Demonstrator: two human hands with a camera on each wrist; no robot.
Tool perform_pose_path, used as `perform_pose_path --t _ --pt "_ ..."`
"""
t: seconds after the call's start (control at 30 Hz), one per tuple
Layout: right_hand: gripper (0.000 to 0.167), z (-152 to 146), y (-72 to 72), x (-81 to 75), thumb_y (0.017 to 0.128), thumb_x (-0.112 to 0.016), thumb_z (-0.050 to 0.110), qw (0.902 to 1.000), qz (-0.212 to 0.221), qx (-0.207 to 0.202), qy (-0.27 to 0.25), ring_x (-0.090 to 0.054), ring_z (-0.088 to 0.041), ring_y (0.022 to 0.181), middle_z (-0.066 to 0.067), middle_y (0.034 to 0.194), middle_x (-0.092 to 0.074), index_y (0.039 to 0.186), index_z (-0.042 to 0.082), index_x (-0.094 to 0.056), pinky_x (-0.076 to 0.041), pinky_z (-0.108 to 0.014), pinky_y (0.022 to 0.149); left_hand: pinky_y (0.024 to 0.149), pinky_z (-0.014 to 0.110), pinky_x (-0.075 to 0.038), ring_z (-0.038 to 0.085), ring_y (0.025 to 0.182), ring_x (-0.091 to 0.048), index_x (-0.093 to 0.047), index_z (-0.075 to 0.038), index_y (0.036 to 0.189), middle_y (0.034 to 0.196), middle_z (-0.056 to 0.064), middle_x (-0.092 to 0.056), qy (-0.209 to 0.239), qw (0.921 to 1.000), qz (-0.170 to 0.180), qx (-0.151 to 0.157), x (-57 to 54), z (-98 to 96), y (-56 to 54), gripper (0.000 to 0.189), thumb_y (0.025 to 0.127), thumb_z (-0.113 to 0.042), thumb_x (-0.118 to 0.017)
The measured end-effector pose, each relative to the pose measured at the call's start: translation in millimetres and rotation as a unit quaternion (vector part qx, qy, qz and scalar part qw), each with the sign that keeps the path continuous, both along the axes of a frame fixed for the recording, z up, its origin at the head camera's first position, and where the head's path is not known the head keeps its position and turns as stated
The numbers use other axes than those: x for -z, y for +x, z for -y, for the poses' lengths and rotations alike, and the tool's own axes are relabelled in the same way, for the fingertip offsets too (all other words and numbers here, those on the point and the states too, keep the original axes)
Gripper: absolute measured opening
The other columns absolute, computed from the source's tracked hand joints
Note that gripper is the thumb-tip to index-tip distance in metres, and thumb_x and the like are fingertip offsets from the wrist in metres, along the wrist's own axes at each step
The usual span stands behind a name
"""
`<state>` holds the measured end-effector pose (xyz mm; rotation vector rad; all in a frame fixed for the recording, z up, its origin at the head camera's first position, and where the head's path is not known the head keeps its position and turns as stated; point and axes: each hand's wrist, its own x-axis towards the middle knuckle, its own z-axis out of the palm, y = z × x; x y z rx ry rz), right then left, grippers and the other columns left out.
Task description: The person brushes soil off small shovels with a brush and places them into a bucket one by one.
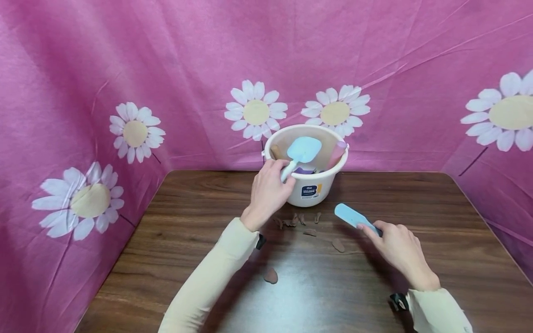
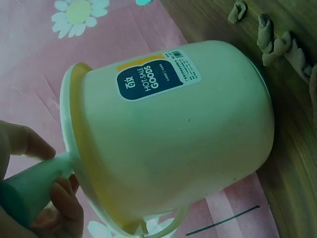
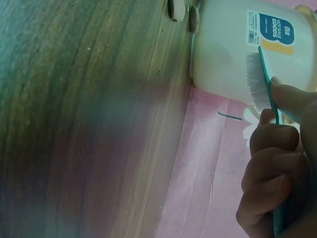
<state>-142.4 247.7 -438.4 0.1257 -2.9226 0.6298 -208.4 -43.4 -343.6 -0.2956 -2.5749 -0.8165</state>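
Note:
Over the rim of a white bucket, my left hand grips the handle of a small light-blue dustpan. Its pan hangs in the bucket's mouth. In the left wrist view the handle lies between thumb and fingers beside the rim. To the right of the bucket, my right hand holds a small blue brush above the table. White bristles show in the right wrist view. Brown, clay-like scraps lie in front of the bucket, with flatter pieces nearer me.
Inside the bucket are a pinkish-purple cylinder, a wooden stick-like piece and something purple. The bucket stands on a brown wooden table, near its back edge. A pink cloth with daisies hangs behind.

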Motion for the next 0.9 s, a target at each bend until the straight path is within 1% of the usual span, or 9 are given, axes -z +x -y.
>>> perform_pose_path --t 0.13,0.33,0.4,0.47,0.6,0.67,0.73,0.83,0.9 --pt "0.044 0 -0.2 -0.4 0.092 -0.052 0.056 1.0 0.003 0.001 0.003 -0.042 -0.02 0.053 -0.001 0.054 -0.042 0.077 0.015 -0.062 -0.029 -0.032 0.039 0.067 0.035 -0.053 0.02 0.078 -0.058 -0.065 -0.013 0.115 0.098 0.004 -0.061 -0.001 1.0 -0.001 -0.001 0.5 -7.4 -7.3 0.033 0.083 -0.02 -0.06" --pt "0.044 0 -0.4 0.0 0.092 -0.052 0.056 1.0 -0.001 -0.001 0.004 -0.041 -0.02 0.052 0.0 0.053 -0.04 0.075 0.016 -0.061 -0.028 -0.032 0.039 0.069 0.035 -0.053 0.021 0.077 -0.058 -0.065 -0.014 0.114 0.099 0.006 -0.06 0.023 0.9997 0.003 -0.007 1.1 -15.0 -15.5 0.033 0.082 -0.022 -0.059" --pt "0.044 0 -0.2 0.0 0.092 -0.052 0.056 1.0 -0.002 -0.001 0.004 -0.04 -0.02 0.052 0.0 0.053 -0.038 0.074 0.017 -0.06 -0.028 -0.032 0.039 0.07 0.036 -0.053 0.021 0.08 -0.06 -0.065 -0.014 0.113 0.102 0.006 -0.06 0.038 0.9992 0.013 -0.006 0.6 -14.9 -16.9 0.033 0.082 -0.024 -0.06" --pt "0.044 0 -0.3 -0.8 0.092 -0.051 0.056 1.0 -0.003 -0.001 0.005 -0.04 -0.02 0.052 0.001 0.053 -0.038 0.072 0.017 -0.058 -0.027 -0.032 0.039 0.075 0.036 -0.053 0.021 0.085 -0.06 -0.064 -0.014 0.114 0.106 0.007 -0.061 0.056 0.998 0.029 0.0 -0.9 -13.1 -18.0 0.034 0.083 -0.026 -0.06" --pt "0.045 -1 -0.1 -2.1 0.093 -0.051 0.055 1.0 -0.003 0.001 0.008 -0.039 -0.02 0.051 0.0 0.053 -0.037 0.071 0.016 -0.057 -0.027 -0.032 0.039 0.087 0.038 -0.051 0.022 0.099 -0.059 -0.06 -0.012 0.12 0.114 0.008 -0.059 0.104 0.9918 0.073 0.018 -3.7 -6.7 -19.0 0.04 0.088 -0.037 -0.059" --pt "0.045 -1 0.0 -2.3 0.093 -0.051 0.055 1.0 -0.003 0.001 0.008 -0.039 -0.02 0.051 0.0 0.053 -0.038 0.071 0.016 -0.057 -0.027 -0.032 0.039 0.091 0.039 -0.05 0.023 0.104 -0.057 -0.057 -0.011 0.124 0.117 0.009 -0.055 0.133 0.987 0.087 0.023 -4.6 -2.4 -18.6 0.046 0.091 -0.043 -0.056" --pt "0.045 -1 0.1 -2.1 0.093 -0.051 0.055 1.0 -0.003 0.001 0.007 -0.039 -0.02 0.051 0.0 0.053 -0.038 0.072 0.016 -0.057 -0.027 -0.031 0.039 0.094 0.039 -0.048 0.024 0.107 -0.054 -0.053 -0.01 0.128 0.12 0.009 -0.052 0.161 0.9823 0.093 0.025 -5.0 2.2 -17.7 0.05 0.093 -0.047 -0.05" --pt "0.044 -2 0.5 -1.6 0.093 -0.051 0.054 0.9999 -0.008 0.0 0.007 -0.038 -0.019 0.051 0.001 0.053 -0.036 0.071 0.016 -0.057 -0.027 -0.031 0.039 0.097 0.039 -0.047 0.024 0.109 -0.053 -0.049 -0.012 0.132 0.124 0.009 -0.047 0.19 0.9766 0.1 0.009 -3.2 9.8 -16.9 0.053 0.096 -0.05 -0.042" --pt "0.044 -2 1.2 -1.2 0.093 -0.052 0.053 0.9999 -0.013 0.0 0.006 -0.037 -0.018 0.05 0.001 0.053 -0.034 0.07 0.017 -0.055 -0.026 -0.031 0.039 0.098 0.039 -0.046 0.024 0.108 -0.053 -0.047 -0.013 0.133 0.124 0.009 -0.045 0.197 0.9745 0.108 -0.005 -1.0 15.0 -16.1 0.053 0.096 -0.05 -0.039"
